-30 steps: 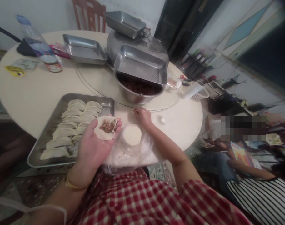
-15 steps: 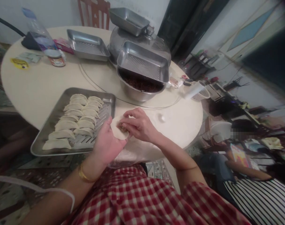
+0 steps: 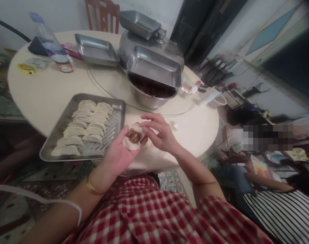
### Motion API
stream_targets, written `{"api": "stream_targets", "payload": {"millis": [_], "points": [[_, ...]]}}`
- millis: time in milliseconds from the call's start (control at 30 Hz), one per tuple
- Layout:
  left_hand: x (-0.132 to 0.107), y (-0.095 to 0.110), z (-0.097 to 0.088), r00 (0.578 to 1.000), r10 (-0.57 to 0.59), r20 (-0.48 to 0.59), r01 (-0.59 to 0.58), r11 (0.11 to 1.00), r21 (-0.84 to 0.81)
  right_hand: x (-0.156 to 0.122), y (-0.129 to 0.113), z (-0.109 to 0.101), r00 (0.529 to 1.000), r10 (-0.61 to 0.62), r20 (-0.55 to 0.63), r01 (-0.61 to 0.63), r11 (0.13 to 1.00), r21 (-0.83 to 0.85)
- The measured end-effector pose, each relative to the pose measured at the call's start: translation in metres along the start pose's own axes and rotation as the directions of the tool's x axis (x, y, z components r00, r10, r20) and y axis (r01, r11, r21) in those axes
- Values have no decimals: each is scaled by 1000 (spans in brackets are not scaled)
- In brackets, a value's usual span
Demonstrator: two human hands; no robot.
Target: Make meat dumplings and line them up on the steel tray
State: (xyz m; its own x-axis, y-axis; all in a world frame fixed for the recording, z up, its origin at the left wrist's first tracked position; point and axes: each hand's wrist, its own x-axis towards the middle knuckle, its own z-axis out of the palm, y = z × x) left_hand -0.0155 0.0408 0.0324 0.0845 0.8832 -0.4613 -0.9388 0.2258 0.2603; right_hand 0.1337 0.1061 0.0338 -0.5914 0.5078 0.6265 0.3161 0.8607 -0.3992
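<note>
My left hand (image 3: 120, 150) holds a round dumpling wrapper (image 3: 129, 145) on its fingers, thumb along the near left rim. A mound of brownish chopped filling (image 3: 134, 135) lies in the wrapper's middle. At the wrapper's right edge is my right hand (image 3: 159, 132), its fingers apart and the fingertips close against the dough; whether they pinch it is hard to see. To the left, a metal tray (image 3: 120, 106) carries two rows of folded dumplings (image 3: 77, 131). Behind my hands stands a steel bowl (image 3: 150, 101) of dark filling, partly covered by another metal tray (image 3: 154, 66).
More metal trays (image 3: 97, 51) sit at the back, one on a large upturned metal pot (image 3: 126, 40). A bottle (image 3: 49, 42) and a jar (image 3: 63, 64) stand at the back left. A white basket (image 3: 218, 98) is on the right. A person (image 3: 261, 176) sits beyond the table.
My right hand's fingers have drawn back from the filling to the wrapper's right edge and spread, leaving the filling exposed. My left hand still holds the wrapper. The camera view has shifted slightly.
</note>
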Motion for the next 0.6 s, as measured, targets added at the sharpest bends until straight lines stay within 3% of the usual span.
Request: {"api": "stream_targets", "payload": {"millis": [167,300,467,600], "points": [[-3,2,0,1000,-15,25,15,1000,16,-12,-1,-6,991,-118,71,125,985,-118],[-5,1,2,1000,-15,13,15,999,42,-19,-1,-6,986,-87,145,115,974,-196],[-7,-2,6,1000,13,1,-13,997,82,-28,6,-9,990,-60,129,91,964,-249],[-5,-7,6,1000,-24,-12,25,994,108,-32,5,-15,989,-108,102,128,968,-214]]}}
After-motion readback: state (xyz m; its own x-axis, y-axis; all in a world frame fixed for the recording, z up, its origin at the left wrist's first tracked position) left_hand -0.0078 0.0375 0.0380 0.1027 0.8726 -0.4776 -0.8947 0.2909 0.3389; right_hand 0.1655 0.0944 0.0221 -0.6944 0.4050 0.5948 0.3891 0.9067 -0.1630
